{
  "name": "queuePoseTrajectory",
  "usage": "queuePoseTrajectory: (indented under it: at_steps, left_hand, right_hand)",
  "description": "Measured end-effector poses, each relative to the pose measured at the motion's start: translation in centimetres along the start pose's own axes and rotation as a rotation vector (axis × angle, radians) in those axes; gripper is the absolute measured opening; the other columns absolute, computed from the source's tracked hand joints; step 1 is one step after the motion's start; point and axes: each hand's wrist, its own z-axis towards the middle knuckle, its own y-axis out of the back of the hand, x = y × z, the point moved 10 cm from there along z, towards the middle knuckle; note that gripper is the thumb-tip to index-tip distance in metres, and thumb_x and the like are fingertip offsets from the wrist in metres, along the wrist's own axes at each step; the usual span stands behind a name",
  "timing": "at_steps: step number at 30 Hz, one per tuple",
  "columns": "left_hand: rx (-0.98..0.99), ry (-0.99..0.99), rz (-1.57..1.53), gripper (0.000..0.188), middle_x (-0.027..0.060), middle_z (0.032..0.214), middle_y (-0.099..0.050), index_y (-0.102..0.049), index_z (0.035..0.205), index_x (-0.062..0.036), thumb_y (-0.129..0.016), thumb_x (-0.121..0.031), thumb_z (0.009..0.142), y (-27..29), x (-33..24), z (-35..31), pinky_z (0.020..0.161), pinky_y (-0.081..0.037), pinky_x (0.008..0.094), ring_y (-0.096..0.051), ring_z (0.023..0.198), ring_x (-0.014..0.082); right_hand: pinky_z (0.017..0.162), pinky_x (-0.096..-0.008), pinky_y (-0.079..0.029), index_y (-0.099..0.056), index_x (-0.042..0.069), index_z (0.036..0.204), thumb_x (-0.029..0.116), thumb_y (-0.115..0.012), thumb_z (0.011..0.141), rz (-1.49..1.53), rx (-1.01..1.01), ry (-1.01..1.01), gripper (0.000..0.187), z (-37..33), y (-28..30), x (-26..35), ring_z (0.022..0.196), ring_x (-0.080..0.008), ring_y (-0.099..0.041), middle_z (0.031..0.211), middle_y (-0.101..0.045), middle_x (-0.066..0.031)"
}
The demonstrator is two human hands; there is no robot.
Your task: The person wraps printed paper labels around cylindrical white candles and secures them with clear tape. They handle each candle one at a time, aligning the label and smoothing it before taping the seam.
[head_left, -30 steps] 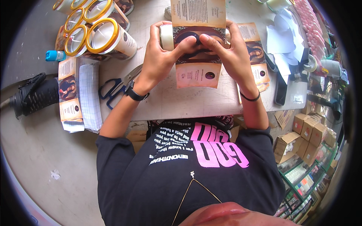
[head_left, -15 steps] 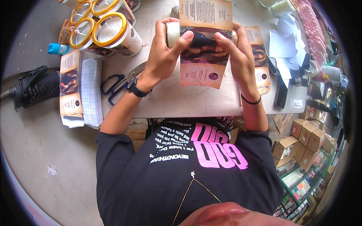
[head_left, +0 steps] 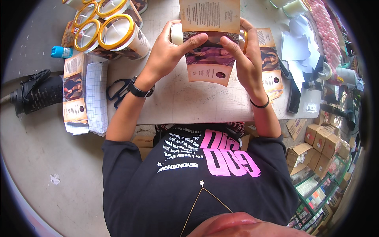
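Note:
Between my two hands lies a candle jar on its side, its white end showing at the left and its gold rim at the right. A printed paper label in tan and dark tones covers its near side, the upper and lower ends standing free. My left hand is closed round the jar's white end, thumb pressed on the label. Round the rim end curls my right hand, its thumb also on the label. The fingers behind the jar are mostly hidden.
Several labelled candle jars with gold rims stand at the far left. Label stacks lie left and right. Dark-handled scissors rest beside my left forearm. White paper pieces and a dark phone-like slab lie at the right.
Both hands have shifted slightly left and up with the jar. The label's lower end now looks shorter and sits higher, and the thumbs rest at other places on its picture.

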Motion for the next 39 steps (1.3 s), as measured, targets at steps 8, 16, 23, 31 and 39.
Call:
queuePoseTrajectory:
  at_steps: [8,16,23,31,39]
  left_hand:
    - [-0.146,-0.037,-0.092,0.066,0.0180,0.098,-0.069,-0.043,0.118,0.0019,-0.077,-0.045,0.085,0.5,-0.5,-0.6,0.075,-0.056,0.0280,-0.070,0.084,0.0174]
    - [-0.233,-0.134,-0.064,0.057,0.0166,0.091,-0.069,-0.044,0.112,-0.0021,-0.080,-0.035,0.083,0.3,-2.2,-1.6,0.066,-0.059,0.0303,-0.071,0.076,0.0190]
    - [-0.258,-0.210,0.052,0.054,0.0155,0.090,-0.068,-0.045,0.112,-0.0027,-0.079,-0.034,0.084,0.6,-2.5,-1.9,0.069,-0.058,0.0308,-0.070,0.079,0.0191]
    - [-0.261,-0.161,-0.107,0.045,0.0133,0.093,-0.066,-0.046,0.114,-0.0031,-0.071,-0.032,0.090,0.2,-2.5,-2.1,0.072,-0.055,0.0292,-0.067,0.082,0.0163]
    - [-0.285,-0.263,-0.058,0.040,0.0112,0.094,-0.066,-0.045,0.115,-0.0035,-0.066,-0.030,0.093,0.7,-3.1,-2.4,0.070,-0.054,0.0273,-0.065,0.080,0.0136]
  right_hand:
    - [0.087,-0.0285,-0.057,-0.042,-0.005,0.137,0.020,-0.081,0.085,0.021,-0.003,0.031,0.070,0.5,0.2,0.2,0.105,-0.0196,-0.067,0.118,-0.064,-0.0165]
    - [0.074,-0.0281,-0.060,-0.050,-0.005,0.117,0.027,-0.092,0.070,-0.044,-0.111,-0.007,0.070,0.4,0.1,0.4,0.088,-0.0195,-0.072,0.100,-0.070,-0.0165]
    - [0.071,-0.0276,-0.061,-0.049,-0.005,0.114,0.024,-0.090,0.074,0.018,-0.113,-0.018,0.065,0.5,0.2,0.5,0.084,-0.0199,-0.073,0.096,-0.071,-0.0172]
    - [0.070,-0.0286,-0.061,-0.047,-0.004,0.111,0.015,-0.087,0.077,0.062,-0.161,0.034,0.057,-0.1,-0.1,1.6,0.081,-0.0207,-0.074,0.092,-0.072,-0.0196]
    - [0.073,-0.0290,-0.061,-0.046,-0.006,0.120,0.020,-0.088,0.077,0.123,-0.109,0.044,0.065,0.1,-0.4,1.9,0.089,-0.0212,-0.073,0.106,-0.068,-0.0223]
